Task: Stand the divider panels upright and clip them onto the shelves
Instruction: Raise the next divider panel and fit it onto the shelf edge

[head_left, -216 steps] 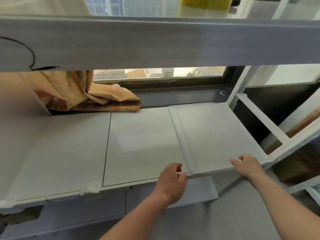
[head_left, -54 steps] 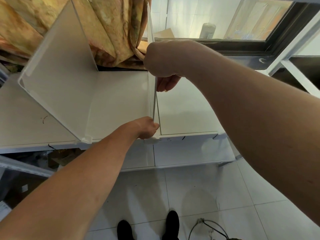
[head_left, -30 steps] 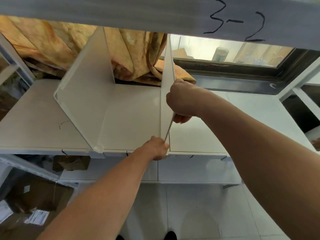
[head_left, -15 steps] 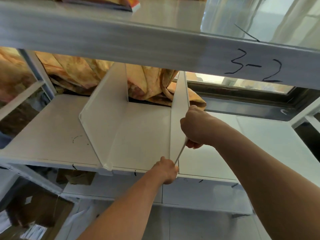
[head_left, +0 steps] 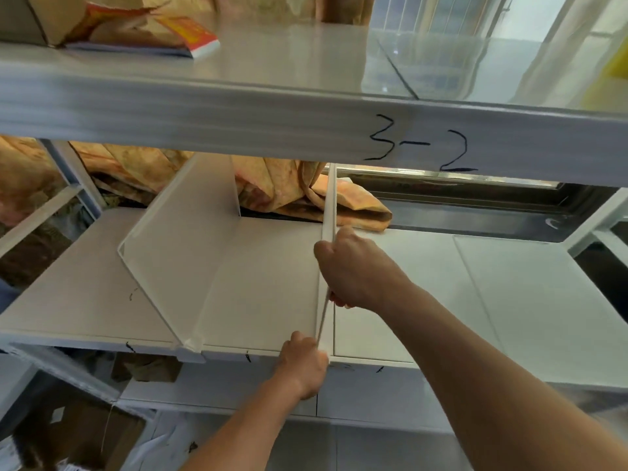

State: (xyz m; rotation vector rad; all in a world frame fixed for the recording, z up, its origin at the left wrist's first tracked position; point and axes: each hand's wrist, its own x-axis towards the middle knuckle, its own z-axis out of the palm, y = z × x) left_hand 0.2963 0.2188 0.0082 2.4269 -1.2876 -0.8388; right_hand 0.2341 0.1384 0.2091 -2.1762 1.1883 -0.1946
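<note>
A white divider panel (head_left: 329,212) stands upright on the white shelf (head_left: 424,300), seen almost edge-on. My right hand (head_left: 353,270) grips its sloping front edge partway up. My left hand (head_left: 304,363) holds the panel's bottom front corner at the shelf's front lip. A second white divider panel (head_left: 183,253) stands upright to the left, its foot at the front lip. Another panel (head_left: 543,294) lies flat on the shelf at the right.
The shelf above (head_left: 306,113) carries the handwritten mark "3-2" and holds a cardboard box and booklets (head_left: 136,25). An orange patterned curtain (head_left: 278,195) bunches behind the shelf by a window sill. Cardboard boxes (head_left: 68,433) sit on the floor at lower left.
The view has tilted upward, bringing the upper shelf's top into sight. Both hands keep their hold on the middle panel, which now looks straighter and more edge-on.
</note>
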